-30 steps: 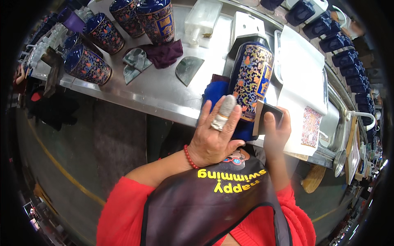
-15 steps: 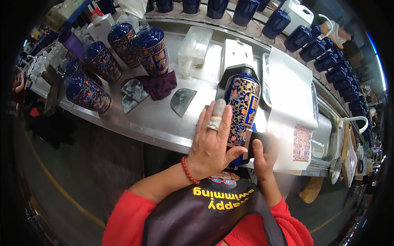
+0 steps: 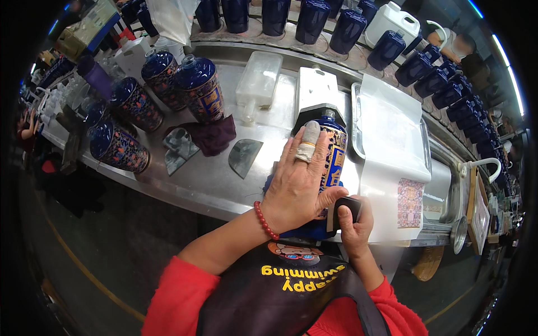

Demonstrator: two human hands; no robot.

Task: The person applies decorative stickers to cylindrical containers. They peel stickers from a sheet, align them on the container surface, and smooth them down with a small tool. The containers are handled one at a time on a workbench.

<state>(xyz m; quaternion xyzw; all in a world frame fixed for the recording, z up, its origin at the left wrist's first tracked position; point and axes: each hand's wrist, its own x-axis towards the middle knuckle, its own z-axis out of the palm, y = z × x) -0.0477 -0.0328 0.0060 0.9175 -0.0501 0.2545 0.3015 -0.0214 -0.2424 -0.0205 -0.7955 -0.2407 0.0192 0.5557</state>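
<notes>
A dark blue glass bottle point(image 3: 337, 147) with a colourful floral wrap and a blue-and-gold label lies on its side, its neck pointing away from me. Its neck end rests in a black angular cradle point(image 3: 302, 116). Across the wrap my left hand point(image 3: 296, 182) lies flat, fingers stretched out; one finger wears a grey-white cover. My right hand point(image 3: 360, 227) grips a small black scraper point(image 3: 349, 207) with a pale edge, held beside the lower part of the bottle, near my left thumb. The bottle's left side and much of its base end are hidden by my left hand.
White paper point(image 3: 386, 157) with a patterned decal sheet point(image 3: 410, 203) covers a metal tray on the right. Leftward are several decorated bottles point(image 3: 202, 89), a purple cloth point(image 3: 216, 134) and dark green curved pieces point(image 3: 245, 157). A clear flat bottle point(image 3: 259, 84) lies behind; plain blue bottles line the back.
My left hand has slid along the bottle toward its neck and now covers more of the wrap. The right hand has turned the scraper, so its black body shows more plainly.
</notes>
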